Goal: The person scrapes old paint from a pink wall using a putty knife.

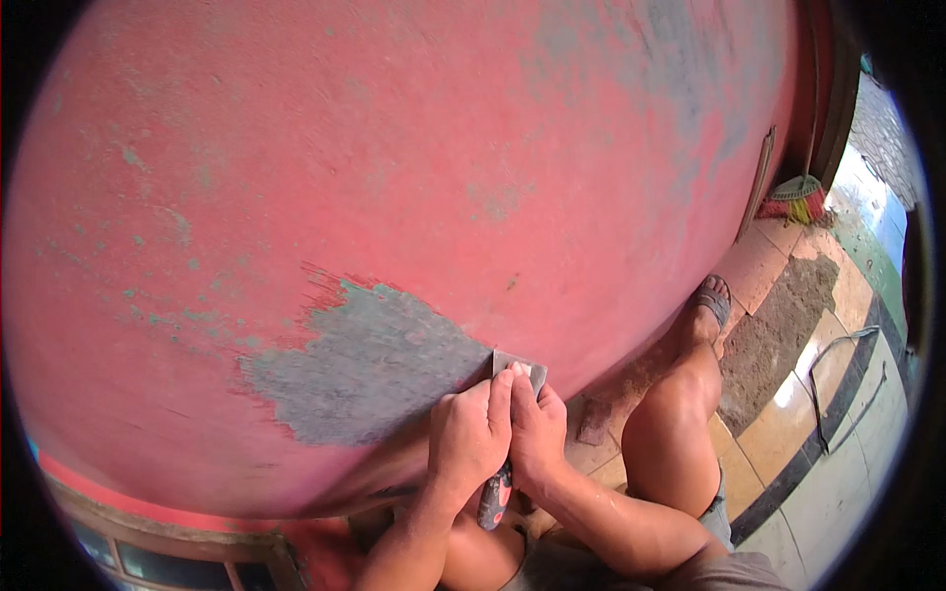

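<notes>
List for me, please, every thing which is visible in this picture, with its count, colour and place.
Large painted wall: 1, red, filling most of the view
Rough-edged bare patch: 1, grey, lower middle of the wall
Flat metal scraper: 1, silvery with black-and-red handle, at the patch's right end
Bristle broom: 1, red and yellow bristles, upper right
Thin wooden strip: 1, brown, left of the broom
Tiled floor: 1, orange, white and dark, right
Rough untiled area: 1, brown-grey, within the floor
Thin bent cable: count unclear, dark, floor, right
Strapped sandal: 1, greyish, right foot
Left hand, right hand: 2, bare, on the scraper
</notes>
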A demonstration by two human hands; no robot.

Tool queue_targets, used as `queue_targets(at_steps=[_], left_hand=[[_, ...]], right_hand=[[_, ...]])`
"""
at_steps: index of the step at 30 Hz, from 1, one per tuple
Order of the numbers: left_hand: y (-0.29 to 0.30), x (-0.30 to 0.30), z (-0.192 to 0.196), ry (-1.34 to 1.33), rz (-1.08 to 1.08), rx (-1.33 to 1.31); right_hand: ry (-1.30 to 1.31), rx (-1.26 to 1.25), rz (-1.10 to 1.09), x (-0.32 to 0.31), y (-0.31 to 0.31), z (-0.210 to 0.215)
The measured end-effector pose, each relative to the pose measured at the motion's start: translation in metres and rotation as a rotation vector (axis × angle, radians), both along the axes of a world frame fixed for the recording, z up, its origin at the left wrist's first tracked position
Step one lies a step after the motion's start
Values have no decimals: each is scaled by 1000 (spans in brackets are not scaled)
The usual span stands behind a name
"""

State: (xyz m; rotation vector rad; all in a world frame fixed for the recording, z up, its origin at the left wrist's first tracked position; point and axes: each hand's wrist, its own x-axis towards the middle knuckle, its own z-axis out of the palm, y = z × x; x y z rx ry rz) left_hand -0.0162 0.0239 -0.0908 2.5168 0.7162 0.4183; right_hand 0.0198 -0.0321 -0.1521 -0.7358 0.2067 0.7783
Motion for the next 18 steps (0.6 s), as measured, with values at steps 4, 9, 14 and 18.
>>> queue_targets(at_steps=[4, 9, 14, 18], left_hand=[[1, -4, -4, -42, -18, -29], [1, 0, -3, -57, -23, 2], [1, -3, -3, -46, -20, -26], [-2, 5, 8, 48, 17, -69]], right_hand=[[-65, -126, 2, -2, -2, 3], [-42, 16, -35, 2, -2, 4], [-112, -97, -25, 4, 0, 2], [-98, -2, -41, 9, -1, 6]])
